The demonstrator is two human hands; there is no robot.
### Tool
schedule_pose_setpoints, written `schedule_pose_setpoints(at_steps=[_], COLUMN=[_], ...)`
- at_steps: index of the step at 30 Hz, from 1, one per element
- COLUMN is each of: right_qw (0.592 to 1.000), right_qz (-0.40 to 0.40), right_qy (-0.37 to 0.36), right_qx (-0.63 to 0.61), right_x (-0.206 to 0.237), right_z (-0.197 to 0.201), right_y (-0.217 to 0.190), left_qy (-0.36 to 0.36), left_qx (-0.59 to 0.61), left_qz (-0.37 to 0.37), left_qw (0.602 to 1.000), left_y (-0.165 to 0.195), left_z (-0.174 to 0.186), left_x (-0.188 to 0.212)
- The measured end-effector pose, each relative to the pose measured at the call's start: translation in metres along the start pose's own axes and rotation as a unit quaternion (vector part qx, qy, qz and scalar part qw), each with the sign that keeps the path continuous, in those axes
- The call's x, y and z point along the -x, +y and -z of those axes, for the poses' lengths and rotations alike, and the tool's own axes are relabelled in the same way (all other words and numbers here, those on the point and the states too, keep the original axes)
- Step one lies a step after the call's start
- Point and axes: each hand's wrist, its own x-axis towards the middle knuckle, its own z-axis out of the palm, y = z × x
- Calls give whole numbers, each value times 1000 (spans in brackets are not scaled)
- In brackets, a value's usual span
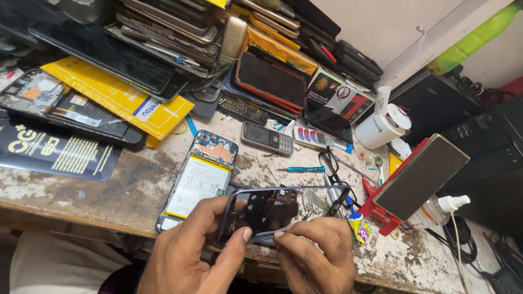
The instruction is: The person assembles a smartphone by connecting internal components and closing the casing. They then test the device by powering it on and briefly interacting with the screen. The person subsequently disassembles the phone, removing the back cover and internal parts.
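Observation:
Both my hands hold a dark, empty phone frame [283, 209] above the front edge of a worn workbench [136, 185]. My left hand [190, 256] grips its left side, with the thumb on the lower rail. At the frame's lower middle, my right hand [318, 253] pinches the bottom edge. Just left of the frame lies an opened phone [199, 177] with its white battery and circuit board showing.
Stacks of phones and screens [180, 32] and yellow packets [120, 95] fill the back. Two keypad phones [268, 138], a blue screwdriver [300, 169], a white tape roll [381, 126], a red stand holding a slab [419, 177] and a white squeeze bottle [438, 209] lie nearby.

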Motion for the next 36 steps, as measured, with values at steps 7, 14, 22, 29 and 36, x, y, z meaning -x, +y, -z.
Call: schedule_pose_setpoints(at_steps=[7, 14, 22, 29, 36], right_qw=[999, 997, 996, 998, 998], right_qz=[-36, -73, -83, -50, -58], right_qy=[23, 21, 12, -12, -8], right_qx=[5, -22, -34, -22, -39], right_x=[1, 2, 0, -3, -3], right_z=[-2, 1, 5, 7, 6], right_y=[2, 9, 13, 15, 16], left_qy=[-8, -3, 13, 10, -13], left_qx=[76, 70, 17, 23, 47], left_qz=[70, 46, 11, 7, 1], left_qw=[995, 996, 1000, 1000, 999], left_y=[-2, -2, 1, 3, 6], left_z=[-3, -6, -9, -11, -7], left_x=[-4, -7, -7, -10, -10])
